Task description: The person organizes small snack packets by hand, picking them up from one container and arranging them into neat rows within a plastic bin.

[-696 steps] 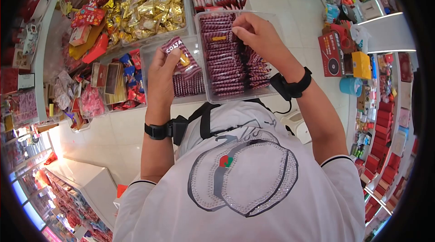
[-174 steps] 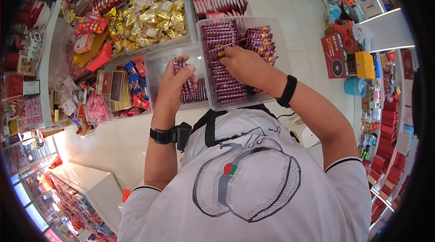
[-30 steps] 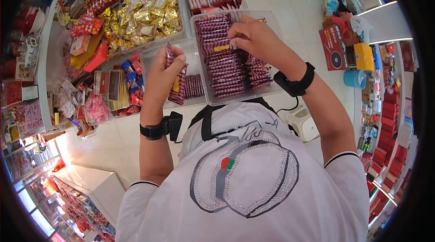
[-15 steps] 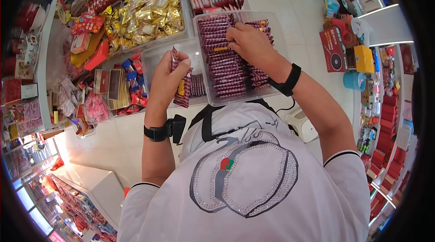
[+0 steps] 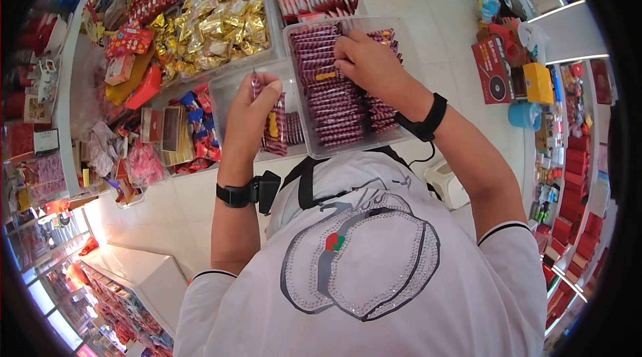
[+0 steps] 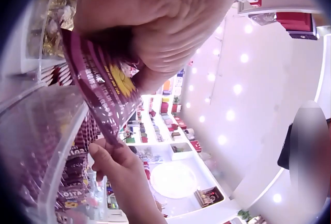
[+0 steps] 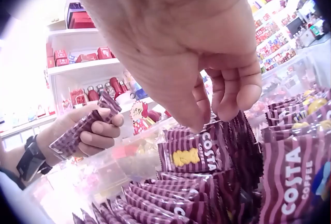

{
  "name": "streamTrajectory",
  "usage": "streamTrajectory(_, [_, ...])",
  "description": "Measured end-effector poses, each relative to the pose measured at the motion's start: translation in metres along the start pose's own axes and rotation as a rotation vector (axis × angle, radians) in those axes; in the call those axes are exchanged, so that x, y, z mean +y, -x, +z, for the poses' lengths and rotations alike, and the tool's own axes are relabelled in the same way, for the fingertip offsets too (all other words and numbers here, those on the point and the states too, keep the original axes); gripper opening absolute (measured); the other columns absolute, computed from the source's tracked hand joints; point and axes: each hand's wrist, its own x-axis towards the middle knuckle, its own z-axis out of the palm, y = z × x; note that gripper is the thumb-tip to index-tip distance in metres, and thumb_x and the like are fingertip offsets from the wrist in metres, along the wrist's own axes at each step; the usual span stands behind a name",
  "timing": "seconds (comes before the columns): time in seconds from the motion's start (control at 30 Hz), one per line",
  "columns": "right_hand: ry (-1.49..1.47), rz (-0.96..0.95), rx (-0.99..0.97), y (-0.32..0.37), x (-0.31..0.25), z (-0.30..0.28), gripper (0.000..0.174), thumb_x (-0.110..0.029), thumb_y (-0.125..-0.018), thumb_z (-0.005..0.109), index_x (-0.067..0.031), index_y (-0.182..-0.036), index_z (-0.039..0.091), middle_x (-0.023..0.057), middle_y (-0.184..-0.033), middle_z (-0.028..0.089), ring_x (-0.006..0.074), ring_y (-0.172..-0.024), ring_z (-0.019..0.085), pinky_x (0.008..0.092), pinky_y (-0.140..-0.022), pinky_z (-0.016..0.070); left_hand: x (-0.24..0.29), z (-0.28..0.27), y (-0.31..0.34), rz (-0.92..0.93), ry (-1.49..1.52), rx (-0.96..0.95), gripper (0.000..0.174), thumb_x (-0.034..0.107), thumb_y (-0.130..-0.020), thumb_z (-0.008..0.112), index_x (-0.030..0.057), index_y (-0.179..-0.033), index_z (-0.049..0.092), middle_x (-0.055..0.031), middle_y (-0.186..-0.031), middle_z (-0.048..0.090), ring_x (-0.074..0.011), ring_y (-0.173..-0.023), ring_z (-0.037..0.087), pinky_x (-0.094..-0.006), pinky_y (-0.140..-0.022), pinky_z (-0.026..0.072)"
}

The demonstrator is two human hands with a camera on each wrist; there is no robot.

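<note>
1. Nearest the right hand (image 5: 374,69): a purple-striped facing packet (image 7: 186,154), set in the clear bin (image 5: 300,99), just beside the fingertips, slightly towards the left hand (image 5: 247,113) and the body.
2. Long axis running roughly left to right, across a row of similar packets stacked from near to far; broad face tipped up into view.
3. Right hand clearly nearer; left hand off beyond the bin's left wall, above the neighbouring bin (image 5: 284,80).
4. Right grip bent, with thumb and fingertips down at the packets' upper edges; from these angles, impossible to tell for certain whether pinching one or merely touching.
5. Left grip closed round a held packet (image 6: 101,87), perhaps more than one; in the head view, lower end pointing towards the body.
6. On the facing packet: wavy bands of dark and paler purple, a yellow figure, white "COSTA COFFEE" lettering, glossy film.
7. On the held packet: the same purple, a yellow patch, pale print, shiny creased film, narrowing to a gathered end in the left wrist view.
</note>
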Motion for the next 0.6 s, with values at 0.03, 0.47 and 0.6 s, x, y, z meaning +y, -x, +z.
streamTrajectory(0.03, [-0.120, 0.008, -0.026, -0.003, -0.006, -0.004, 0.017, -0.014, -0.087, 0.071, -0.0049, -0.095, 0.060, 0.0144, -0.091, 0.062, 0.0358, -0.083, 0.066, 0.0438, -0.073, 0.0528, 0.002, 0.001, -0.002, -0.027, 0.063, 0.024, 0.021, 0.021, -0.098, 0.067, 0.0051, -0.110, 0.063, 0.0039, -0.091, 0.061, -0.0037, -0.079, 0.055, -0.0214, -0.072, 0.0459])
streamTrajectory(0.47, [-0.915, 0.313, -0.398, -0.007, -0.067, -0.014, 0.024, -0.024, -0.095, 0.069, -0.0049, -0.102, 0.056, 0.0019, -0.087, 0.064, 0.0074, -0.068, 0.060, 0.0226, -0.055, 0.0467, 0.003, 0.029, -0.024, 0.136, 0.108, 0.018, 0.028, 0.026, -0.098, 0.068, 0.0030, -0.111, 0.061, -0.0008, -0.095, 0.063, -0.0070, -0.083, 0.058, -0.0238, -0.073, 0.0484])
streamTrajectory(0.6, [-0.975, 0.362, -0.343, -0.006, -0.057, -0.013, 0.023, -0.021, -0.093, 0.068, -0.0011, -0.100, 0.058, 0.0056, -0.082, 0.066, 0.0103, -0.066, 0.063, 0.0245, -0.055, 0.0500, 0.010, 0.029, -0.019, 0.054, 0.159, 0.045, 0.024, 0.024, -0.099, 0.066, 0.0041, -0.112, 0.063, -0.0016, -0.098, 0.065, -0.0083, -0.085, 0.061, -0.0252, -0.069, 0.0505])
